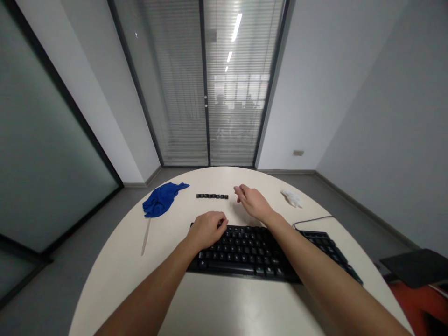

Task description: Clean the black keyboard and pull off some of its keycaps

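Left hand point(207, 228) curled on keyboard point(245, 252), grip contents hidden; right hand point(252, 201) open above table

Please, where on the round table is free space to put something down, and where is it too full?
Bare table lies in front of the keyboard, and also at the left between the thin stick and the table edge. It is crowded behind the keyboard: the left hand rests on the keys, the right hand is beside the row of loose keycaps, with the blue cloth and white wad at the sides.

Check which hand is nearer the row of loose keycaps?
Right. The right hand hovers just right of the keycap row; the left hand rests on the keyboard, nearer the person.
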A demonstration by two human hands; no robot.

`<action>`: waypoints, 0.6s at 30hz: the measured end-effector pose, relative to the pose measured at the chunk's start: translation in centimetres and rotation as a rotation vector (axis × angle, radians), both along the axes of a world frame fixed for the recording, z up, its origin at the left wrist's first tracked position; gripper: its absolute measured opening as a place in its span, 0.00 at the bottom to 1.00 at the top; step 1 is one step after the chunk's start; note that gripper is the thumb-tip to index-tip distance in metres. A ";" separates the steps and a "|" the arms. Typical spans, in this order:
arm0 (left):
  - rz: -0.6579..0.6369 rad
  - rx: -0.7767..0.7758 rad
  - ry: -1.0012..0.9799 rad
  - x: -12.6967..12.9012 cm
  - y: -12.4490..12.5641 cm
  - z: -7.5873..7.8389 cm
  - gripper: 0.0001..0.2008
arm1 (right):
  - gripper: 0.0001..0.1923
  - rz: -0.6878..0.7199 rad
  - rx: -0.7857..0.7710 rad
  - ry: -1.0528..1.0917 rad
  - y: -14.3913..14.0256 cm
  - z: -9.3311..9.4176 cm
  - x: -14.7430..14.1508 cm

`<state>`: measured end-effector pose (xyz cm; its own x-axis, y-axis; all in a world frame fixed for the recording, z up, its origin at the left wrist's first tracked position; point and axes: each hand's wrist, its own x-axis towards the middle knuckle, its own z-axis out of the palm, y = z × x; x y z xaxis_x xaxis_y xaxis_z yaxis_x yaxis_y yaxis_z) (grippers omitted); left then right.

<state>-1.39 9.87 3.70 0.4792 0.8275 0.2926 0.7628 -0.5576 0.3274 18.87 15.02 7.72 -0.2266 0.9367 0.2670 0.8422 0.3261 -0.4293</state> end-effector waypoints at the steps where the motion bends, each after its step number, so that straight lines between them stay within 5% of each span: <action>1: 0.000 -0.003 -0.002 0.0 0.0 0.0 0.10 | 0.28 0.022 0.006 0.062 -0.8 0.4 0.4; 5: 0.007 -0.015 0.003 0.0 0.0 0.2 0.10 | 0.30 0.000 0.014 0.222 -3.6 0.8 2.1; 13: 0.004 -0.014 0.006 0.0 0.1 -0.1 0.10 | 0.25 0.041 -0.348 0.798 -6.0 -2.0 4.9; 18: 0.000 -0.009 0.005 -0.1 0.1 -0.3 0.10 | 0.24 0.084 -0.323 0.731 -5.9 -1.7 5.9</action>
